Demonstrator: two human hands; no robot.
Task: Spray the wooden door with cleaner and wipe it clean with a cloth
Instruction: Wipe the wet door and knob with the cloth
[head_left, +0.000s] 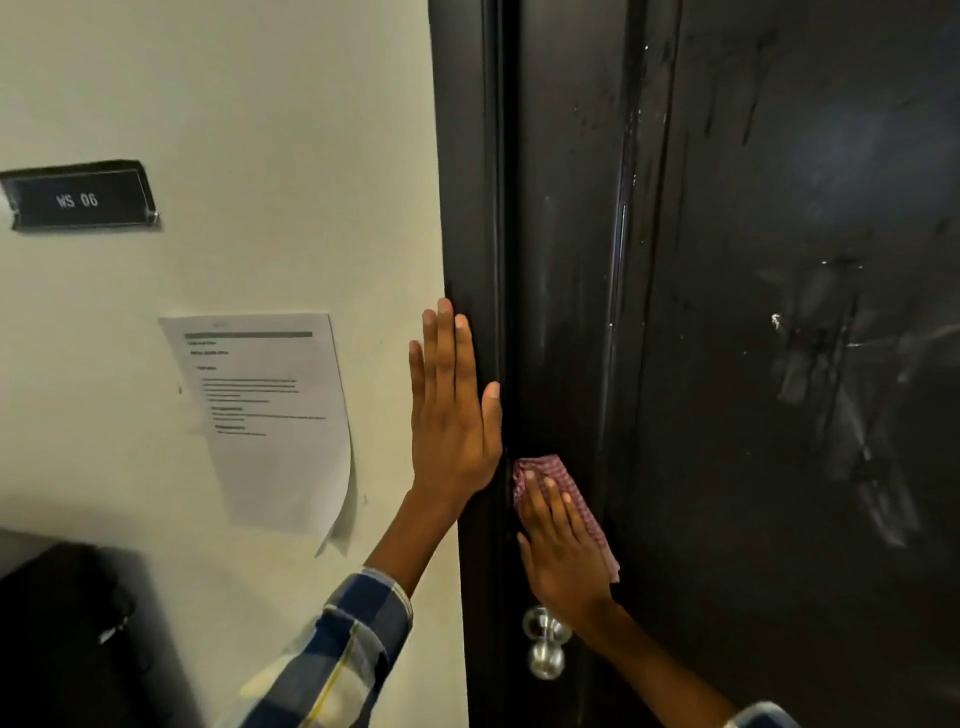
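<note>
Here, left hand (453, 415) raised flat, fingers straight and close together, pointing up, thumb spread to the right. Palm pressed where the cream wall (260, 130) meets the dark door frame (470, 208), thumb tip lying on the frame. Forearm rising from lower left, cuffed in a blue, white and yellow checked sleeve (343, 639).

Lower and to the right, right hand (563, 543) laid flat on a cloth (550, 470), fingers straight and slightly spread, pointing up and a little left, pressing the cloth against the door (779, 364). No curl around the cloth visible; held by the press of the open palm and fingers. Wrist just above and beside the round metal knob (545, 642), forearm running down to the bottom right corner, a bit of checked cuff showing at the edge.

Cloth red-and-white checked, folded or bunched, poking out above the fingertips and along the right side of the hand, on the door's left stile near the gap with the frame.

Door very dark, almost black, glossy, with a raised vertical moulding catching light. Surface streaked: pale smears and wet-looking runs on the panel at right, small bright droplets along the moulding and near mid-panel.

On the wall, a dark nameplate (78, 197) reading "WS 06", and a printed sheet (270, 415), lower corner curling away. Dark bulky shape (67, 639) at bottom left, kind unclear.
</note>
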